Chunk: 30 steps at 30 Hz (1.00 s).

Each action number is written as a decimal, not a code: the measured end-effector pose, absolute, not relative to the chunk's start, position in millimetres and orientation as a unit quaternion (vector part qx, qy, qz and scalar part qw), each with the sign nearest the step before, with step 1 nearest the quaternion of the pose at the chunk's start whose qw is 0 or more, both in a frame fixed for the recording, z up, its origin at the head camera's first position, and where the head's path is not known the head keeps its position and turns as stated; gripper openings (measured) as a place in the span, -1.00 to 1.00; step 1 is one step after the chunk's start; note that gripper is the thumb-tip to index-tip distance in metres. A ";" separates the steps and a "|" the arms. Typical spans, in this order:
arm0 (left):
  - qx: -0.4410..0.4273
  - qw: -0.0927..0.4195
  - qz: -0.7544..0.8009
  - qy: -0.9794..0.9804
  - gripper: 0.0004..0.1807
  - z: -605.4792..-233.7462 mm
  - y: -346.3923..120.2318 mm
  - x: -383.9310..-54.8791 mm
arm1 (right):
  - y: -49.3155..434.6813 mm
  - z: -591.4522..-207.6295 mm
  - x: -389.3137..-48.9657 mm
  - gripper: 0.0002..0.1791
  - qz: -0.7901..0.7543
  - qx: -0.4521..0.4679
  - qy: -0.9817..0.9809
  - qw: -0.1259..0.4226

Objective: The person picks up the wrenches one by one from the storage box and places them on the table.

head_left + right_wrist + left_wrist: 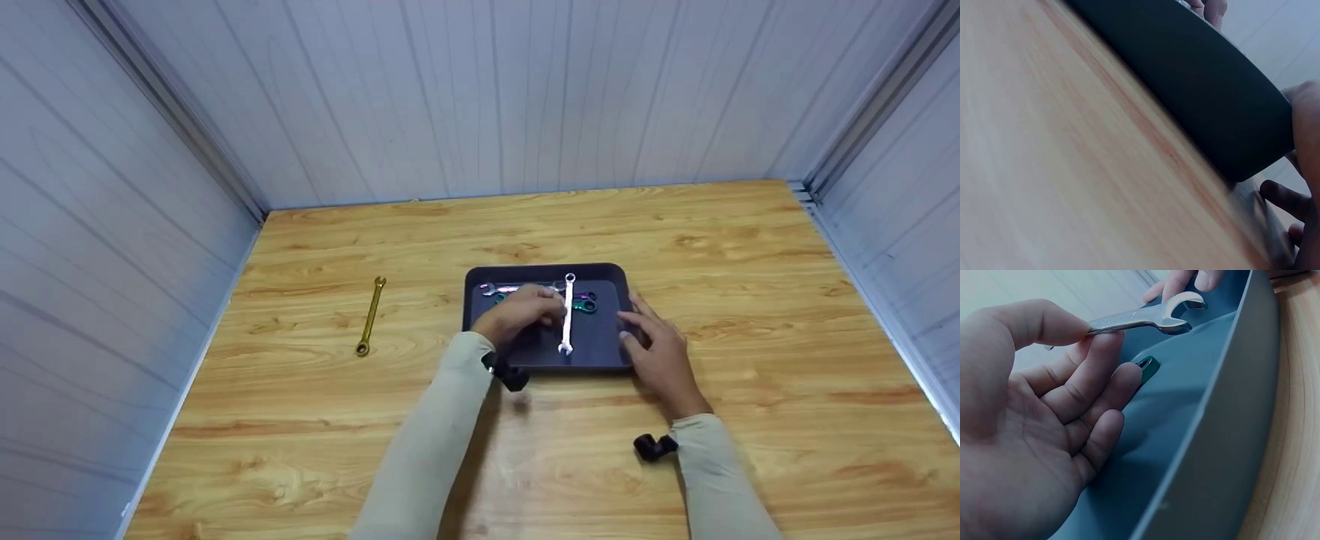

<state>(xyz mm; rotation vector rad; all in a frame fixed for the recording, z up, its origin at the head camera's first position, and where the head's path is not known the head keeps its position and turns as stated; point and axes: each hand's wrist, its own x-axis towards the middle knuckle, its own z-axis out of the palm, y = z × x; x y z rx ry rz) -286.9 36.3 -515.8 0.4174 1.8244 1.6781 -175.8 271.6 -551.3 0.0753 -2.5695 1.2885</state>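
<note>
My left hand (525, 309) pinches a silver combination wrench (568, 315) between thumb and fingertips, above the dark tray (600, 349). In the left wrist view the open end of that wrench (1176, 316) points away from the palm. Below it in the tray lie another silver wrench (506, 288), a green wrench (584, 305) and a purple wrench (587, 295), partly hidden by the left hand. At the tray's right side, my right hand (660, 356) holds the rim, some fingers over the edge and others outside; its full grip is partly hidden.
A gold-coloured wrench (371, 316) lies on the wood-grain table (300, 450), left of the tray. White panel walls (525, 97) enclose the table at the back and both sides.
</note>
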 end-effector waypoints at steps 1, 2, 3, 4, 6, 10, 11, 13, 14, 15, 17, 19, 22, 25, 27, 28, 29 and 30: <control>0.158 0.308 0.636 0.690 -0.83 -515.6 35.5 -286.7 | 271.5 -551.0 -175.8 -0.62 0.445 0.026 -0.885 0.133; 0.158 0.306 0.637 0.689 -0.83 -515.2 34.9 -286.4 | 271.4 -550.8 -175.8 -0.62 0.446 0.027 -0.885 0.134; 0.158 0.305 0.638 0.690 -0.83 -515.0 34.4 -286.0 | 271.4 -550.6 -175.8 -0.62 0.447 0.026 -0.884 0.134; 0.157 0.303 0.639 0.690 -0.83 -514.9 34.1 -285.6 | 271.3 -550.2 -175.8 -0.62 0.447 0.025 -0.884 0.134; 0.155 0.300 0.640 0.690 -0.83 -514.9 33.6 -284.8 | 271.6 -550.9 -176.0 -0.63 0.447 0.024 -0.884 0.135; 0.149 0.301 0.637 0.694 -0.81 -513.5 31.7 -282.7 | 271.5 -552.3 -176.1 -0.63 0.445 0.027 -0.885 0.138; 0.146 0.303 0.636 0.694 -0.81 -512.6 30.7 -282.4 | 271.4 -552.6 -176.1 -0.63 0.443 0.029 -0.885 0.141; 0.140 0.306 0.636 0.694 -0.82 -510.4 28.1 -282.1 | 270.9 -552.9 -176.1 -0.63 0.440 0.031 -0.885 0.146; 0.137 0.307 0.637 0.694 -0.83 -509.1 26.2 -282.2 | 270.6 -553.1 -176.3 -0.63 0.439 0.033 -0.886 0.149; 0.136 0.308 0.638 0.693 -0.83 -508.1 23.9 -282.3 | 270.1 -552.9 -176.6 -0.63 0.437 0.035 -0.886 0.151; 0.136 0.309 0.637 0.693 -0.86 -506.3 19.6 -282.9 | 269.9 -552.8 -176.6 -0.63 0.437 0.033 -0.886 0.150; 0.137 0.310 0.635 0.694 -0.86 -505.2 14.7 -283.4 | 269.6 -552.3 -176.9 -0.63 0.438 0.033 -0.886 0.148; 0.132 0.309 0.639 0.692 -0.84 -506.2 8.4 -284.4 | 269.2 -550.6 -177.0 -0.64 0.439 0.033 -0.886 0.145; 0.119 0.308 0.646 0.688 -0.81 -508.3 5.9 -283.9 | 269.9 -549.4 -176.5 -0.63 0.439 0.031 -0.887 0.141; 0.111 0.306 0.650 0.686 -0.80 -510.0 5.6 -282.6 | 270.2 -548.9 -176.0 -0.63 0.438 0.029 -0.888 0.139; 0.108 0.307 0.652 0.685 -0.80 -510.7 5.9 -281.7 | 270.4 -549.1 -175.6 -0.63 0.438 0.029 -0.887 0.139; 0.104 0.307 0.654 0.684 -0.80 -511.5 6.2 -280.7 | 270.4 -549.4 -175.1 -0.63 0.439 0.028 -0.887 0.139; 0.101 0.307 0.656 0.683 -0.81 -512.5 6.7 -279.9 | 270.3 -549.8 -174.7 -0.63 0.439 0.028 -0.887 0.140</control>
